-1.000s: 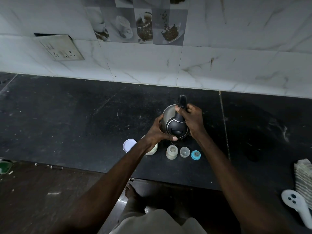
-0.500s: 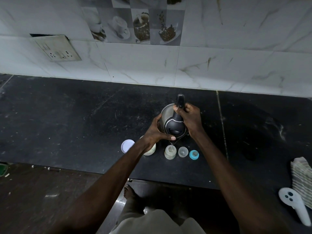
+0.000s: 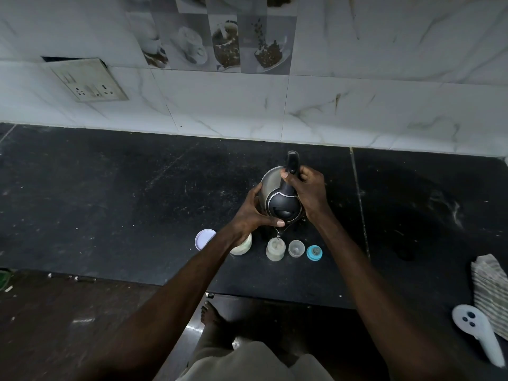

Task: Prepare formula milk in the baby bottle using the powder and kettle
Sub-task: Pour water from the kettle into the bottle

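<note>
Right hand: my right hand (image 3: pixel 309 192) grips the black handle of the round steel kettle with a black lid (image 3: pixel 281 206), fingers (image 3: pixel 305 171) curled tight around it.
Left hand: my left hand (image 3: pixel 247 215) cups the kettle's steel side, fingers (image 3: pixel 256 191) curved along the wall and thumb under the lid's rim.
Kettle: tipped towards me, held above the table, with its spout over the small clear baby bottle (image 3: pixel 274 250); a thin glint runs from the spout to the bottle's mouth.
Row by the front edge: bottle, clear round cap (image 3: pixel 296 248) and blue teat ring (image 3: pixel 314 253) stand just beside one another, all near the table's front edge.
Under my left wrist: a pale powder tub (image 3: pixel 244 246), partly hidden, with a flat white lid (image 3: pixel 204 238) just left of it.
Open room: the black stone table (image 3: pixel 110 202) lies bare to the left and behind the kettle as far as the wall; a seam runs just right of my right hand.
Far right edge: a striped folded cloth (image 3: pixel 492 292) and a white plastic handle (image 3: pixel 475 331).
Room: white marble wall tiles (image 3: pixel 384 100), a socket plate (image 3: pixel 90 79), and dark floor below with my bare foot (image 3: pixel 211 314).
</note>
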A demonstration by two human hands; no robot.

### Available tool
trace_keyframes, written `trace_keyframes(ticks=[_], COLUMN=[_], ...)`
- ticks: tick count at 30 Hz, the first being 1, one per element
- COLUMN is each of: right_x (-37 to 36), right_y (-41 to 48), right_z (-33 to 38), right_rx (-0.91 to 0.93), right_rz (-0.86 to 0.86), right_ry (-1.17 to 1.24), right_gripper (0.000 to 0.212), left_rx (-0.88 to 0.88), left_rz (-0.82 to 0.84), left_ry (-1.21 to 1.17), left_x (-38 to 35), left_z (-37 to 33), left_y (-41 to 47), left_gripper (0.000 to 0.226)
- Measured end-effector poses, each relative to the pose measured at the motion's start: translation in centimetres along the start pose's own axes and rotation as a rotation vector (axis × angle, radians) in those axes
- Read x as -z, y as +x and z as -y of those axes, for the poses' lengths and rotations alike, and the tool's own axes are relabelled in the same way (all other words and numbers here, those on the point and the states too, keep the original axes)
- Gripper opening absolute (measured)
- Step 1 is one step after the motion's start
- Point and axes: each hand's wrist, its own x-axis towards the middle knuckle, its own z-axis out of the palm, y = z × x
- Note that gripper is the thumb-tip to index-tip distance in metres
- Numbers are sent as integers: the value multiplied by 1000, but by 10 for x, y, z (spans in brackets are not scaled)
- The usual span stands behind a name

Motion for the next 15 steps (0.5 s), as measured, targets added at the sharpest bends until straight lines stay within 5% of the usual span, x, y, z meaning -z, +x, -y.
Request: trace_keyframes(ticks=[15], right_x=[1], right_y=[5], right_z=[0], right_rx=[14], right_rz=[20], right_ry=[-10], right_gripper=[24], left_rx=[2], left_rz=[-8], left_ry=[9], left_x=[1], left_z=[-1], left_y=[2], left_gripper=[134])
